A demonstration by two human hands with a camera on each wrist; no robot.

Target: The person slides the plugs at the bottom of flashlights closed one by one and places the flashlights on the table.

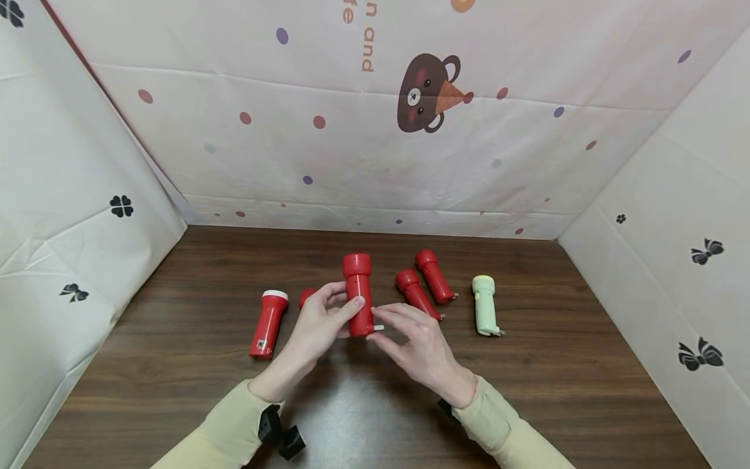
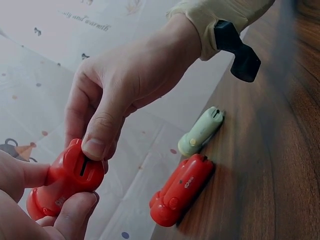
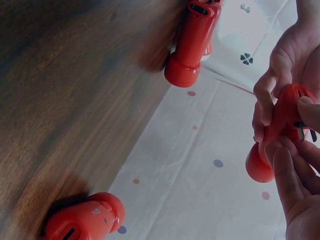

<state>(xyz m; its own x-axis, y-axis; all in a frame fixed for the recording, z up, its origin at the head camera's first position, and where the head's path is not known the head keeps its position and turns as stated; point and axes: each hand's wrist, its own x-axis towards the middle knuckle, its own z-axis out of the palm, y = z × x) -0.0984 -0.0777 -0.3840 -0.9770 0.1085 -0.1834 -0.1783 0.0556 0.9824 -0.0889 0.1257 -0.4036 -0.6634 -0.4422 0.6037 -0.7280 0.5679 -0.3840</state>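
Note:
My left hand (image 1: 319, 319) holds a red flashlight (image 1: 357, 286) upright over the table, thumb across its body and fingers behind. Its wide red head points away from me. At the tail end, pale plug prongs (image 1: 378, 327) stick out to the right. My right hand (image 1: 418, 342) pinches that tail end between thumb and fingertips, around the prongs. In the left wrist view, the right thumb (image 2: 95, 147) presses beside a dark slot in the tail. Metal prongs (image 3: 301, 132) also show between the fingers in the right wrist view.
Left of my hands lies a red flashlight with a white rim (image 1: 269, 326). Another red head (image 1: 306, 298) peeks out behind my left hand. Two red flashlights (image 1: 435, 277) and a mint green flashlight (image 1: 485, 306) lie to the right. Printed white sheets (image 1: 351, 163) wall the wooden table.

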